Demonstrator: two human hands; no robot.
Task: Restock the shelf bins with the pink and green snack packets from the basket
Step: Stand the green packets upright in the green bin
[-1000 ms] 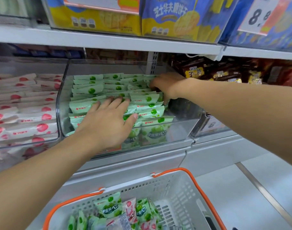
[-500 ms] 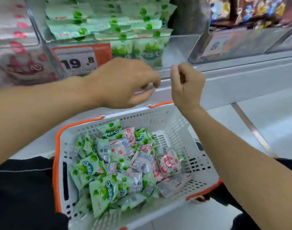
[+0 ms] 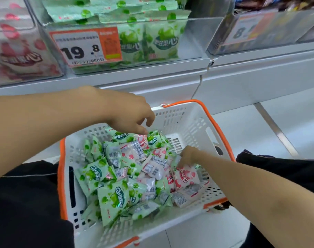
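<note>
Landmark: white basket (image 3: 193,120) with orange rim, held low in front of the person, below the shelf bins. Basket contents: a loose heap of green snack packets (image 3: 113,197) and pink snack packets (image 3: 185,176), green mostly toward the basket's left and near side, pink mostly toward its middle and right. Left hand (image 3: 127,113) over the far left part of the basket, fingers loosely curled and pointing down, fingertips just at a green packet at the far edge of the heap; nothing seen clamped between them. Right hand (image 3: 187,155) down inside the basket on its right side, fingers bent onto the pink packets there; whether they have closed round a packet, cannot tell, fingertips hidden. Above the basket: clear bin (image 3: 193,38) stocked with green packets, carrying a price label (image 3: 84,48) reading 19.8 on its front. Left of that bin, a second clear bin (image 3: 50,58) holding pink packets, blurred.
</note>
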